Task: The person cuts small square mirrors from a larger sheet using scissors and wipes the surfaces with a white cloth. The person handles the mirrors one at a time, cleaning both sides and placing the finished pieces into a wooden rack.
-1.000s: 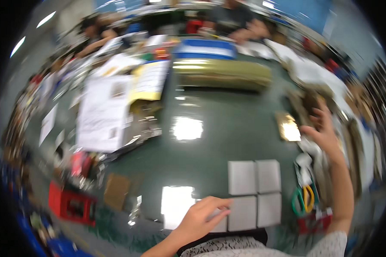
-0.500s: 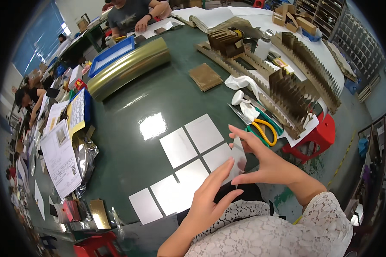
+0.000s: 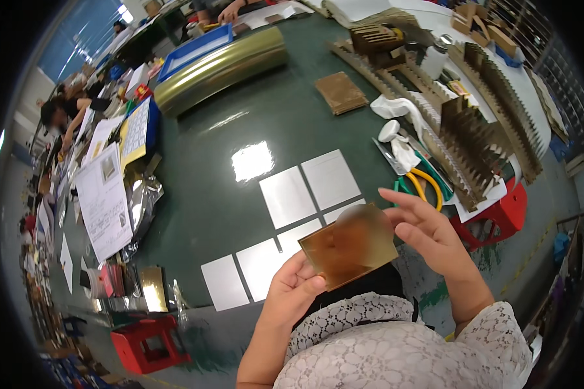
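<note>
A thin rectangular plate [image 3: 350, 246] with a shiny brown-gold face is tilted toward me above the table's near edge. My left hand [image 3: 292, 285] grips its lower left corner between thumb and fingers. At the plate's right edge, my right hand [image 3: 431, 236] has its fingers spread; whether a fingertip touches the edge I cannot tell. Beyond the plate, several pale silvery sheets lie in rows on the green table [image 3: 201, 175], among them a far right sheet [image 3: 331, 179] and a near left sheet [image 3: 225, 283]. The held plate partly covers some of them.
To the right lie yellow-handled scissors [image 3: 428, 188], a white cloth [image 3: 405, 155] and toothed brown racks [image 3: 477, 146]. Farther off are a stack of brown squares [image 3: 341, 93], a gold film roll [image 3: 224, 71] and a blue tray [image 3: 194, 52]. Papers [image 3: 105, 201] cover the left side.
The plate, edge-on between my hands before, has turned its broad face toward me. My left hand now grips its corner, while my right hand has shifted right. The view has moved too.
</note>
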The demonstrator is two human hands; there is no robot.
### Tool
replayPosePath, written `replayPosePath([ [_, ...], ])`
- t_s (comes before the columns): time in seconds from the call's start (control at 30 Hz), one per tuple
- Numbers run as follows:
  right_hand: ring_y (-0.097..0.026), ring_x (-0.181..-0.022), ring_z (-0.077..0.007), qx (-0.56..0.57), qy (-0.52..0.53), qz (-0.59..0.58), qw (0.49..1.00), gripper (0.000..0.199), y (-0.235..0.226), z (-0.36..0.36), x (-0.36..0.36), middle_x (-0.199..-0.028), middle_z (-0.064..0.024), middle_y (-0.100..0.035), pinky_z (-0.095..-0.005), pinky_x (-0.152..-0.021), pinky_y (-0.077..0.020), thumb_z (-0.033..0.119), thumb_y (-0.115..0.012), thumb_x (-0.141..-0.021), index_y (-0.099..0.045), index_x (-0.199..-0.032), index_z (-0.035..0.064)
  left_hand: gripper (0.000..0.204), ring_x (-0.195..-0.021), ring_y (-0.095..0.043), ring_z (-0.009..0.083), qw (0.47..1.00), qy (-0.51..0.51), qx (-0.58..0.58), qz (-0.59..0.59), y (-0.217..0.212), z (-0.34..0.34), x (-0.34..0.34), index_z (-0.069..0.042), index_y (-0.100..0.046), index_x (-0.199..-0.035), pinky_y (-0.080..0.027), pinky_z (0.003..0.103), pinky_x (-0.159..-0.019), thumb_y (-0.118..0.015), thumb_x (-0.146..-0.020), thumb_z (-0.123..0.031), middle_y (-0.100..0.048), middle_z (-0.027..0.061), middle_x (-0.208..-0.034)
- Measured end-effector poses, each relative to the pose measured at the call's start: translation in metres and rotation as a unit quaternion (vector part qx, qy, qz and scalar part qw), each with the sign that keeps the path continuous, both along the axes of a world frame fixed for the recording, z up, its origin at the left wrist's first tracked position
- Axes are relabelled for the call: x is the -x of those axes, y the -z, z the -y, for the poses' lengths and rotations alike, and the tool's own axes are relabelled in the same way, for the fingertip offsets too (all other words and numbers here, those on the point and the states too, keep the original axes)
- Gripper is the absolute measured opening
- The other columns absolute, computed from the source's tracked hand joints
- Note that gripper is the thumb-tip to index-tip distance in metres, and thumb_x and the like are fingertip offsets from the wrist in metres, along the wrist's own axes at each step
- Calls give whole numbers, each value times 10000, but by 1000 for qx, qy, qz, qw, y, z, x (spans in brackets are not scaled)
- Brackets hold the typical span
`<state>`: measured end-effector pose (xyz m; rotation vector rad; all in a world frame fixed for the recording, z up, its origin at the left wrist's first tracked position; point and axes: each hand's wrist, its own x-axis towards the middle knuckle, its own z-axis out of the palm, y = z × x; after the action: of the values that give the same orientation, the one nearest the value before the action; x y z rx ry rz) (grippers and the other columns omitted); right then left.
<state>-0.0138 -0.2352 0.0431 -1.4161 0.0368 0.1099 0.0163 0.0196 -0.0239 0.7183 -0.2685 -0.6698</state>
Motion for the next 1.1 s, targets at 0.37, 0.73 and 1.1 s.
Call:
replayPosePath([
  [0.37,-616,-1030,-108,44,-15,-29,998,297,13,-27,-19,-1140,-68,-673,-253,-900,-490,98,-538,-1013,-604,-1267,-40,632,-1332,-488,264,995,-46,24,-90,20,-22,-4,-18,-298,-1501,-410,441,-1104,-615,-962,-103,-483,159,-1435],
  [0.73,-617,-1055,-127,-24,-40,-57,997,281,18,-42,-19,-1146,-79,-666,-269,-913,-497,71,-549,-1004,-592,-1254,-48,523,-1316,-503,271,995,-55,38,-77,16,-38,3,4,-349,-1476,-442,452,-1072,-531,-1024,-186,-483,159,-1438],
  [1.1,-606,-1009,-101,-57,-112,-57,990,258,9,-80,-6,-1106,-61,-659,-254,-869,-501,65,-572,-993,-591,-1229,-36,545,-1271,-545,276,988,-132,43,-65,18,-81,47,41,-383,-1445,-468,434,-1037,-603,-982,-143,-530,174,-1390],
])
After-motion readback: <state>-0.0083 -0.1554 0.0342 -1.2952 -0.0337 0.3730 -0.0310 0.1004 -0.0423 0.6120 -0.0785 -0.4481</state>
